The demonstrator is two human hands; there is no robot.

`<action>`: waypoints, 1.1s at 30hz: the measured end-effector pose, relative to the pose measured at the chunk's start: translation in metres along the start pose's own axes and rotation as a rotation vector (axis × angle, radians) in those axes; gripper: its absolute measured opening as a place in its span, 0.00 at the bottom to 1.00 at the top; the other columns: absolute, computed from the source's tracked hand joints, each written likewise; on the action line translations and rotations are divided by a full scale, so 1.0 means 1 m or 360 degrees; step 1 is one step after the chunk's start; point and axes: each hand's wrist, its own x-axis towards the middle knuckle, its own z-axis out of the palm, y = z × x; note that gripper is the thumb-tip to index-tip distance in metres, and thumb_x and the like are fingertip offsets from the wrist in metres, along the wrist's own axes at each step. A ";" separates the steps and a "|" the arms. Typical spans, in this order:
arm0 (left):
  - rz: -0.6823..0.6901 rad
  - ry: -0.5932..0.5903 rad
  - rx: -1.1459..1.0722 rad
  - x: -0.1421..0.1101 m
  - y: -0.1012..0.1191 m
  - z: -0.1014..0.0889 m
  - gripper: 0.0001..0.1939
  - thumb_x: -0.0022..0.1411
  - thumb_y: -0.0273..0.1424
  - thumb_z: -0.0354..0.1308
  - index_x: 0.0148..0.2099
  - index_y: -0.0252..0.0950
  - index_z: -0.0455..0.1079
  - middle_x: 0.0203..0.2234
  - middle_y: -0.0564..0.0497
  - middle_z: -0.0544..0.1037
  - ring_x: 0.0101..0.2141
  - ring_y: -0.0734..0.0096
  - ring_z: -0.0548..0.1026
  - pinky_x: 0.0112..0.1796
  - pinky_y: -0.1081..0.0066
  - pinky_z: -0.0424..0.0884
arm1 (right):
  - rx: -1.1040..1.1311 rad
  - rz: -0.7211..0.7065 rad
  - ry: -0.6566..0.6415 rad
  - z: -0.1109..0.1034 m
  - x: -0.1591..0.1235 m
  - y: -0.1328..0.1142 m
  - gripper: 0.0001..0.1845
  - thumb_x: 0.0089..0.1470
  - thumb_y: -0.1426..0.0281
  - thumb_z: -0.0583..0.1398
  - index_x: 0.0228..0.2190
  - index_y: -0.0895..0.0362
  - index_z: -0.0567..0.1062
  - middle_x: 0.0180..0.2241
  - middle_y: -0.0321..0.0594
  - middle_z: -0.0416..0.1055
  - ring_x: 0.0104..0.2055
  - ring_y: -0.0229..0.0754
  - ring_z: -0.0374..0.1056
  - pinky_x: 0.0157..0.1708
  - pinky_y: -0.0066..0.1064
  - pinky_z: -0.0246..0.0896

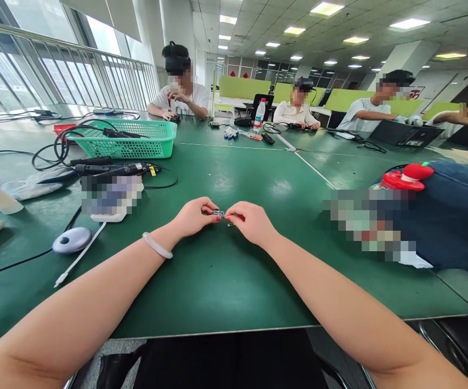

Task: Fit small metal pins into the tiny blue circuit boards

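Hands pinch a small dark part (218, 214) over the green table (218, 281)

Head-worn view, forward and down over green table (226, 281).

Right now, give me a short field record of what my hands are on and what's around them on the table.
left hand: pinches small part
right hand: pinches the same part from the other side
wrist: bracelet on left
table: green
left of hands: basket, cables, mouse
right of hands: blue bag
far side: four seated people
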 end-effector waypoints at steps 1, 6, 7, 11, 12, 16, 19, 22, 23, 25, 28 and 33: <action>-0.0014 -0.0018 -0.0068 0.000 0.001 0.001 0.15 0.44 0.36 0.64 0.34 0.35 0.67 0.26 0.51 0.76 0.29 0.69 0.75 0.34 0.68 0.68 | 0.0010 -0.0019 0.0043 -0.001 0.000 0.000 0.08 0.55 0.72 0.56 0.28 0.55 0.75 0.30 0.36 0.72 0.32 0.36 0.65 0.35 0.28 0.59; -0.0042 -0.0030 -0.0288 -0.002 0.007 0.003 0.17 0.44 0.36 0.66 0.33 0.34 0.66 0.24 0.53 0.75 0.28 0.73 0.72 0.34 0.69 0.66 | -0.0115 -0.0147 0.0134 0.003 -0.002 -0.002 0.10 0.56 0.71 0.53 0.34 0.55 0.75 0.34 0.38 0.74 0.36 0.38 0.67 0.39 0.29 0.60; -0.0048 -0.0038 -0.0340 -0.002 0.007 0.003 0.17 0.44 0.36 0.66 0.33 0.34 0.65 0.24 0.53 0.75 0.28 0.74 0.72 0.34 0.70 0.66 | -0.0165 -0.0165 0.0144 0.004 -0.003 -0.003 0.10 0.57 0.70 0.53 0.35 0.54 0.75 0.35 0.38 0.74 0.36 0.38 0.67 0.39 0.30 0.60; -0.0061 -0.0067 -0.0526 -0.003 0.008 0.004 0.17 0.42 0.34 0.67 0.32 0.33 0.64 0.24 0.53 0.75 0.28 0.76 0.72 0.35 0.70 0.65 | -0.0370 -0.0195 0.0161 0.007 -0.005 -0.003 0.13 0.59 0.68 0.50 0.37 0.54 0.74 0.35 0.40 0.74 0.35 0.40 0.65 0.38 0.31 0.58; -0.0063 -0.0066 -0.0547 -0.004 0.008 0.004 0.17 0.42 0.33 0.67 0.32 0.33 0.64 0.24 0.54 0.75 0.28 0.76 0.72 0.35 0.70 0.65 | -0.0412 -0.0194 0.0154 0.008 -0.005 -0.003 0.14 0.60 0.68 0.50 0.37 0.54 0.74 0.35 0.40 0.74 0.35 0.40 0.65 0.37 0.31 0.58; -0.0088 -0.0077 -0.0630 -0.003 0.008 0.004 0.17 0.41 0.31 0.68 0.31 0.33 0.64 0.24 0.53 0.75 0.28 0.76 0.73 0.36 0.70 0.66 | -0.0529 -0.0206 0.0148 0.010 -0.003 -0.002 0.16 0.60 0.68 0.48 0.36 0.55 0.74 0.34 0.42 0.74 0.33 0.40 0.63 0.35 0.31 0.56; -0.0097 -0.0120 -0.0765 -0.003 0.008 0.003 0.17 0.40 0.31 0.68 0.31 0.33 0.64 0.27 0.52 0.77 0.31 0.75 0.74 0.38 0.69 0.66 | -0.0552 -0.0250 0.0121 0.008 -0.001 -0.002 0.17 0.61 0.68 0.46 0.36 0.56 0.74 0.32 0.43 0.73 0.32 0.41 0.62 0.35 0.33 0.53; -0.0091 -0.0160 -0.0837 -0.003 0.008 0.002 0.17 0.39 0.30 0.69 0.30 0.33 0.65 0.25 0.52 0.77 0.30 0.74 0.74 0.38 0.69 0.66 | -0.0560 -0.0321 0.0047 0.004 -0.002 -0.003 0.18 0.61 0.67 0.46 0.36 0.55 0.74 0.29 0.43 0.72 0.33 0.41 0.61 0.36 0.34 0.51; -0.0098 -0.0168 -0.0840 -0.003 0.008 0.002 0.17 0.39 0.29 0.69 0.30 0.33 0.65 0.25 0.53 0.76 0.30 0.74 0.74 0.38 0.69 0.67 | -0.0577 -0.0335 0.0025 0.003 -0.002 -0.004 0.18 0.61 0.67 0.46 0.37 0.55 0.74 0.28 0.43 0.72 0.33 0.41 0.62 0.36 0.34 0.50; -0.0131 -0.0159 -0.0825 -0.002 0.007 0.002 0.17 0.38 0.29 0.69 0.30 0.33 0.65 0.24 0.53 0.76 0.29 0.75 0.74 0.38 0.69 0.67 | -0.0623 -0.0344 -0.0006 0.002 -0.002 -0.005 0.18 0.61 0.67 0.46 0.39 0.56 0.74 0.28 0.43 0.71 0.33 0.41 0.62 0.35 0.34 0.50; -0.0183 -0.0086 -0.0792 -0.002 0.007 0.002 0.17 0.39 0.30 0.69 0.30 0.33 0.65 0.25 0.52 0.77 0.30 0.75 0.74 0.39 0.69 0.66 | -0.0642 -0.0310 -0.0042 -0.001 -0.001 -0.004 0.16 0.60 0.69 0.48 0.41 0.57 0.73 0.29 0.43 0.72 0.33 0.41 0.63 0.35 0.33 0.50; -0.0197 -0.0010 -0.0738 -0.002 0.008 0.001 0.18 0.40 0.30 0.69 0.32 0.33 0.65 0.29 0.50 0.79 0.33 0.72 0.75 0.42 0.66 0.66 | -0.0387 0.0056 -0.0089 -0.011 0.001 0.015 0.12 0.56 0.71 0.54 0.40 0.54 0.73 0.33 0.39 0.73 0.35 0.40 0.64 0.35 0.31 0.55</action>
